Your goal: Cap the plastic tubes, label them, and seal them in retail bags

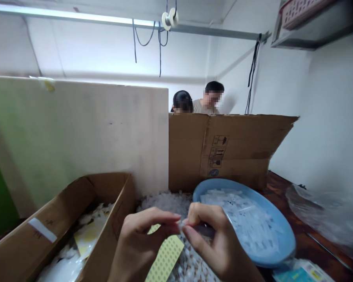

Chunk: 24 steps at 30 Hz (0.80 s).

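Observation:
My left hand [141,237] and my right hand [216,235] meet at the fingertips low in the middle of the view. Each is closed in a pinch, and between them shows a small whitish, translucent piece [181,225]; its exact kind is too small to make out. Under my left hand lies a pale yellow sheet [168,256] covered in rows of round dots. Many small translucent white pieces [191,266] are heaped beneath and behind both hands. Right of my right hand, a light blue basin [288,237] holds many clear, flat plastic pieces [244,219] with small dark spots.
A long cardboard box [108,239] with plastic and yellow sheets stands at left. A white board [91,133] and cardboard panel [238,145] rise behind. Clear plastic [335,219], a thin rod [329,250] and a teal packet [300,271] lie right. Two people [207,105] are beyond the panel.

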{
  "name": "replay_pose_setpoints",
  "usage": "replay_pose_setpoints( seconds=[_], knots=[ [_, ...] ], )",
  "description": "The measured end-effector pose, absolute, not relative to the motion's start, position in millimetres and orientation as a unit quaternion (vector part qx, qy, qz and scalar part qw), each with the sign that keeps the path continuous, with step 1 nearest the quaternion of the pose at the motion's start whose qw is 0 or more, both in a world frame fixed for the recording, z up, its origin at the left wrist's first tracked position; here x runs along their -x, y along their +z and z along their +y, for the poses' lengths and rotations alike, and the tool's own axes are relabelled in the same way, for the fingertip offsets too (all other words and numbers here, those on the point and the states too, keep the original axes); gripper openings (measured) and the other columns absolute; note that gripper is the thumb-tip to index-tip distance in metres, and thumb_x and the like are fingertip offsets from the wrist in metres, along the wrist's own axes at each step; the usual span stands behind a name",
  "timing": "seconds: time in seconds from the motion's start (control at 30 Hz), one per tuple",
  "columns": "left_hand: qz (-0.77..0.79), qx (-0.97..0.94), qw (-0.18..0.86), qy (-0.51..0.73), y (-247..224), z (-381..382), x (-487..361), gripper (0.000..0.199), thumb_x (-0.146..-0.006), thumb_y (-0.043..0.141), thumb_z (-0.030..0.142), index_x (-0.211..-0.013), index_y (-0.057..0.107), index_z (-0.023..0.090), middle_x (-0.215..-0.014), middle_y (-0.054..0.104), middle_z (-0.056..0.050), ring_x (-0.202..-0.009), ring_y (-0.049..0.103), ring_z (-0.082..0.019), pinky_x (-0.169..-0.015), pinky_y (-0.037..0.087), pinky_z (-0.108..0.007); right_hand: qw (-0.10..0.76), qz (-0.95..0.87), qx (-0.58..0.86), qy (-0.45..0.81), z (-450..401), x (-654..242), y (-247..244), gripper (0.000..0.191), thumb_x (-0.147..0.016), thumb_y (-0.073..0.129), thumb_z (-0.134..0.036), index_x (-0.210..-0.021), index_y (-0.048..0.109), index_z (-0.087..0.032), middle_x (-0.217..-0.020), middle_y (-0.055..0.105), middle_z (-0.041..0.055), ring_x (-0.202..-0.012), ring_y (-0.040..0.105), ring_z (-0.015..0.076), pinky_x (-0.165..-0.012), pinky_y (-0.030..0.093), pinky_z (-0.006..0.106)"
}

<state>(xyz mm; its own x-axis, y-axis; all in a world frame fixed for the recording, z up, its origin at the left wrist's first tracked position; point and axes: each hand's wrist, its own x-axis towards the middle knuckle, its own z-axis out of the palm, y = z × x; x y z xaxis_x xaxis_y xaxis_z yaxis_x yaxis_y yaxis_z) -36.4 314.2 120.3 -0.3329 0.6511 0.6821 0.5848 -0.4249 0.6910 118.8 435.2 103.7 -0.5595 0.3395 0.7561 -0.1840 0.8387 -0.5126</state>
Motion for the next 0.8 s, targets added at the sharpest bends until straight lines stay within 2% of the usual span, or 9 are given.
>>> replay_pose_setpoints(
  seconds=[0.17, 0.27, 0.37, 0.4, 0.47, 0.57, 0.67, 0.73, 0.8],
  knots=[
    [0.554, -0.56, 0.073, 0.612, 118.5, 318.3, 32.9, 0.006, -0.081, 0.083, 0.021, -0.083, 0.083, 0.027, -0.076, 0.08, -0.001, -0.066, 0.074, -0.017, -0.062, 0.06, -0.023, 0.433, -0.856, 0.046, 0.278, 431.0, -116.9, 113.3, 0.017, -0.089, 0.059, -0.018, -0.076, 0.048, -0.023, -0.069, 0.056, -0.0017, -0.064, 0.057, 0.0156, -0.059, 0.04, 0.03],
    [0.542, -0.526, 0.131, 0.642, 115.7, 323.4, 35.8, 0.005, -0.079, 0.084, 0.023, -0.084, 0.083, 0.024, -0.078, 0.08, -0.003, -0.07, 0.076, -0.019, -0.065, 0.062, -0.025, 0.422, -0.855, 0.039, 0.299, 435.7, -115.3, 116.0, 0.015, -0.091, 0.061, -0.021, -0.078, 0.052, -0.023, -0.07, 0.057, -0.0019, -0.063, 0.056, 0.0149, -0.059, 0.039, 0.029],
    [0.536, -0.512, 0.172, 0.648, 101.9, 335.0, 42.5, 0.024, -0.083, 0.08, 0.026, -0.107, 0.078, 0.023, -0.087, 0.081, -0.004, -0.08, 0.077, -0.02, -0.073, 0.063, -0.028, 0.423, -0.862, 0.055, 0.274, 447.9, -113.2, 115.6, 0.007, -0.093, 0.063, -0.023, -0.087, 0.061, -0.023, -0.075, 0.062, -0.0006, -0.067, 0.058, 0.0161, -0.062, 0.043, 0.03],
    [0.55, -0.52, 0.173, 0.63, 93.3, 340.7, 44.6, 0.031, -0.086, 0.077, 0.026, -0.117, 0.074, 0.023, -0.09, 0.081, -0.004, -0.082, 0.077, -0.02, -0.075, 0.062, -0.028, 0.426, -0.866, 0.065, 0.252, 452.8, -113.2, 115.6, 0.003, -0.094, 0.063, -0.022, -0.091, 0.063, -0.023, -0.079, 0.064, 0.0003, -0.071, 0.06, 0.0169, -0.065, 0.045, 0.03],
    [0.602, -0.551, 0.154, 0.558, 70.4, 353.5, 47.2, 0.035, -0.091, 0.07, 0.024, -0.126, 0.068, 0.023, -0.094, 0.08, -0.004, -0.082, 0.076, -0.019, -0.077, 0.06, -0.029, 0.442, -0.868, 0.084, 0.21, 462.2, -115.3, 116.9, 0.006, -0.094, 0.064, -0.021, -0.099, 0.067, -0.023, -0.088, 0.068, 0.0028, -0.079, 0.063, 0.0192, -0.072, 0.048, 0.032],
    [0.678, -0.629, 0.099, 0.367, 27.7, 371.0, 46.0, 0.018, -0.096, 0.063, 0.023, -0.111, 0.073, 0.021, -0.104, 0.077, -0.007, -0.091, 0.073, -0.021, -0.085, 0.056, -0.032, 0.478, -0.851, 0.105, 0.191, 471.8, -124.3, 121.6, 0.008, -0.093, 0.067, -0.022, -0.1, 0.069, -0.024, -0.095, 0.07, 0.0045, -0.087, 0.066, 0.0217, -0.076, 0.051, 0.034],
    [0.702, -0.678, 0.042, 0.216, -10.6, 380.8, 42.0, 0.026, -0.098, 0.054, 0.017, -0.119, 0.07, 0.02, -0.117, 0.072, -0.011, -0.109, 0.068, -0.027, -0.096, 0.051, -0.041, 0.501, -0.834, 0.122, 0.197, 475.5, -134.9, 126.8, 0.006, -0.091, 0.071, -0.025, -0.098, 0.071, -0.025, -0.095, 0.071, 0.0041, -0.088, 0.067, 0.0225, -0.077, 0.052, 0.035],
    [0.708, -0.671, 0.029, 0.216, -27.3, 384.1, 40.8, 0.028, -0.097, 0.05, 0.012, -0.117, 0.07, 0.019, -0.119, 0.07, -0.013, -0.112, 0.066, -0.029, -0.1, 0.048, -0.048, 0.502, -0.831, 0.129, 0.201, 476.6, -139.1, 128.9, 0.007, -0.09, 0.072, -0.025, -0.097, 0.071, -0.025, -0.095, 0.071, 0.0037, -0.088, 0.067, 0.0221, -0.077, 0.053, 0.035],
    [0.71, -0.654, 0.04, 0.257, -34.8, 387.0, 42.2, 0.024, -0.096, 0.05, 0.011, -0.102, 0.073, 0.018, -0.111, 0.071, -0.014, -0.107, 0.066, -0.031, -0.1, 0.047, -0.051, 0.493, -0.836, 0.127, 0.206, 477.9, -140.2, 129.6, 0.007, -0.09, 0.072, -0.024, -0.097, 0.071, -0.024, -0.095, 0.071, 0.0037, -0.088, 0.067, 0.022, -0.078, 0.053, 0.035]
  ],
)
